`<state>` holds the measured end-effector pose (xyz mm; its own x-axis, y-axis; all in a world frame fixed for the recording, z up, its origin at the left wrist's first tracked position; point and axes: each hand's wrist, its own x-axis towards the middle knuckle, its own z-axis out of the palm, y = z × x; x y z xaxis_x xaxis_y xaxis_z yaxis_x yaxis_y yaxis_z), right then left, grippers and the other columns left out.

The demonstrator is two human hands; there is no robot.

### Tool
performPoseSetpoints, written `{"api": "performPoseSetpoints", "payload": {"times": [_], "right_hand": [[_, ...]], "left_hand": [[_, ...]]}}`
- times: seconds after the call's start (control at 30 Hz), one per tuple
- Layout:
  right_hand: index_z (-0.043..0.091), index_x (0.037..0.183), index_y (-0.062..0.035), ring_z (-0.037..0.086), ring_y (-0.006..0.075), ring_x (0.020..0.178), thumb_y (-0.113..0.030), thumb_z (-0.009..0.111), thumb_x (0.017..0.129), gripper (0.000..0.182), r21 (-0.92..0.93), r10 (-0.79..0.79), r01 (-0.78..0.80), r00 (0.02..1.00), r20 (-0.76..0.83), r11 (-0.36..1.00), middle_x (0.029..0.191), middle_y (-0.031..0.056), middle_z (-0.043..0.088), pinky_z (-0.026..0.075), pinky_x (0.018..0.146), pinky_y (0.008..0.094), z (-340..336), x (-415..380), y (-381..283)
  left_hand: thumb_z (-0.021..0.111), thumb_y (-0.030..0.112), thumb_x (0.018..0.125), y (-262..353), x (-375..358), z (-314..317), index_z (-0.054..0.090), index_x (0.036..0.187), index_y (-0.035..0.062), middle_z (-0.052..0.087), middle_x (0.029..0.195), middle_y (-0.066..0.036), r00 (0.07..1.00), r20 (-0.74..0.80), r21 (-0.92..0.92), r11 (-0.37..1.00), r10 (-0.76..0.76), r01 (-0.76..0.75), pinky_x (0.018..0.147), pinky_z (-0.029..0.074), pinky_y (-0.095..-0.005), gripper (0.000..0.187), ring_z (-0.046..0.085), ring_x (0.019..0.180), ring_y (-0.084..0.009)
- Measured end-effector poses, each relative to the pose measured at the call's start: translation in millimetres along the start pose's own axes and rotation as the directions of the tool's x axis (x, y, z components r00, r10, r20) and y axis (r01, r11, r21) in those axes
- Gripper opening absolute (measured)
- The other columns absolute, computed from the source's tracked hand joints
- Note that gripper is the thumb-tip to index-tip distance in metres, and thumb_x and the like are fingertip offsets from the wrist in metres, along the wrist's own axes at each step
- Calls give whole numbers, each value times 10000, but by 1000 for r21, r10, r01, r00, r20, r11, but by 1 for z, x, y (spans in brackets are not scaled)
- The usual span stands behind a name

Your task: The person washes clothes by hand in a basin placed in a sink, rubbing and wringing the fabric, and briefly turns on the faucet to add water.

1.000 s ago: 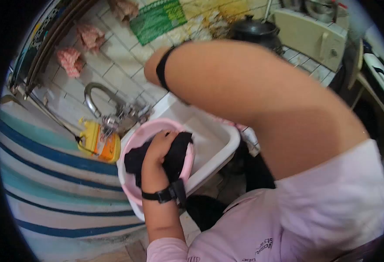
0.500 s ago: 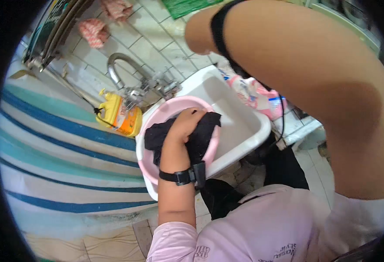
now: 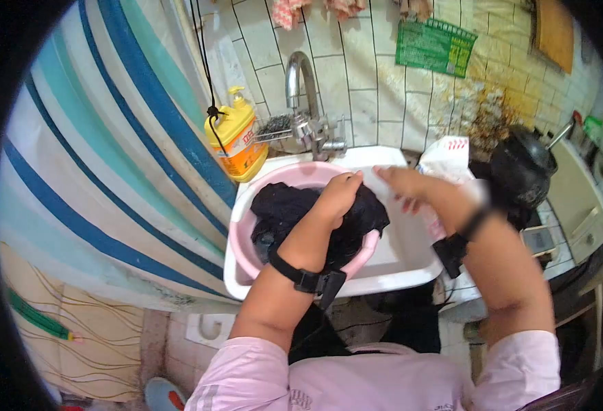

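A crumpled black cloth (image 3: pixel 284 212) lies in a pink basin (image 3: pixel 244 233), which stands in the left part of the white sink (image 3: pixel 411 264). Part of the cloth hangs over the basin's right rim. My left hand (image 3: pixel 342 195) is closed on the cloth near its upper right side. Just to the right, above the sink, my right hand (image 3: pixel 405 186) has its fingers apart and holds nothing. It is close to the cloth but does not appear to touch it.
A chrome faucet (image 3: pixel 301 89) rises behind the basin. Left of it stands a yellow pump bottle (image 3: pixel 238 144). A white and pink packet (image 3: pixel 445 157) sits right of the sink, with a black pot (image 3: pixel 520 168) beyond. A striped curtain (image 3: pixel 130 151) hangs at left.
My right arm has come down from the wall side to beside the basin. My left hand stays at the cloth, now bunched more toward the right rim. The view has turned.
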<state>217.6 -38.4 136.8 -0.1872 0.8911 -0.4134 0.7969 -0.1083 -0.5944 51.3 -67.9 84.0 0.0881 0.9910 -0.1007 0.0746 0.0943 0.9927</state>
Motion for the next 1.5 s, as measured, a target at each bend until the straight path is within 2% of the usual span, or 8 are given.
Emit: {"api": "performPoseSetpoints", "payload": {"times": [0.3, 0.5, 0.63, 0.77, 0.93, 1.17, 1.37, 1.5], "right_hand": [[571, 1068, 13, 573, 202, 799, -442, 451, 948, 486, 603, -329, 349, 933, -149, 718, 903, 103, 617, 452, 780, 345, 59, 6, 2], [554, 1079, 4, 552, 159, 844, -105, 662, 844, 281, 610, -431, 497, 862, -267, 617, 909, 73, 603, 451, 747, 276, 63, 26, 5], [590, 1054, -10, 583, 163, 881, 0, 651, 793, 268, 68, -599, 702, 650, -469, 709, 954, 74, 624, 471, 786, 274, 48, 28, 15], [613, 1025, -13, 578, 161, 887, -15, 628, 803, 222, 38, -578, 686, 641, -504, 727, 966, 64, 630, 468, 791, 282, 29, 5, 29], [647, 915, -4, 571, 107, 792, -28, 602, 838, 92, 78, -546, 603, 764, -344, 794, 841, 27, 640, 467, 734, 251, 29, -17, 44], [652, 929, 0, 584, 121, 756, -64, 599, 844, 119, 111, -610, 651, 748, -261, 751, 815, 57, 655, 477, 705, 273, 38, -5, 49], [571, 1123, 3, 593, 174, 864, -216, 614, 892, 321, 241, -513, 583, 805, -299, 776, 972, 107, 646, 477, 770, 304, 65, 30, 49], [518, 1242, -93, 550, 162, 962, -454, 491, 937, 473, 763, -341, 267, 938, -65, 589, 1085, 51, 597, 440, 813, 309, 62, 21, 12]], "left_hand": [[550, 347, 935, 7, 6, -10, 553, 998, 54, 560, 934, -48, 970, -201, -668, 705, 136, -238, 795, 455, -328, 299, 551, 859, -170], [648, 286, 870, 2, 10, -24, 557, 905, 6, 537, 867, -82, 865, -463, -259, 903, 196, -344, 706, 425, -304, 296, 498, 807, -159], [735, 328, 767, -22, 34, -31, 558, 932, 25, 583, 892, -87, 808, -537, 22, 962, 241, -273, 721, 450, -319, 388, 543, 844, -189], [789, 344, 637, -51, 36, -25, 564, 1226, 87, 579, 1160, -226, 994, -86, 800, 600, 73, 26, 935, 445, -392, 682, 554, 1106, -370], [699, 415, 730, -55, 42, -23, 598, 1233, 169, 533, 1318, -111, 885, 231, 958, 251, -404, -136, 1019, 314, -577, 569, 448, 1256, -360], [683, 407, 747, -49, 33, -27, 589, 1234, 94, 547, 1290, -148, 841, 288, 954, 213, -458, -211, 977, 365, -559, 586, 502, 1194, -366], [564, 423, 880, -10, 10, -26, 574, 1181, -5, 640, 1078, -179, 998, 45, 305, 952, -50, 34, 852, 461, -404, 523, 625, 959, -281], [505, 422, 936, -6, 15, -20, 559, 1138, 20, 636, 1017, -110, 997, 76, -539, 842, 21, 24, 776, 501, -405, 453, 629, 882, -243]]}}
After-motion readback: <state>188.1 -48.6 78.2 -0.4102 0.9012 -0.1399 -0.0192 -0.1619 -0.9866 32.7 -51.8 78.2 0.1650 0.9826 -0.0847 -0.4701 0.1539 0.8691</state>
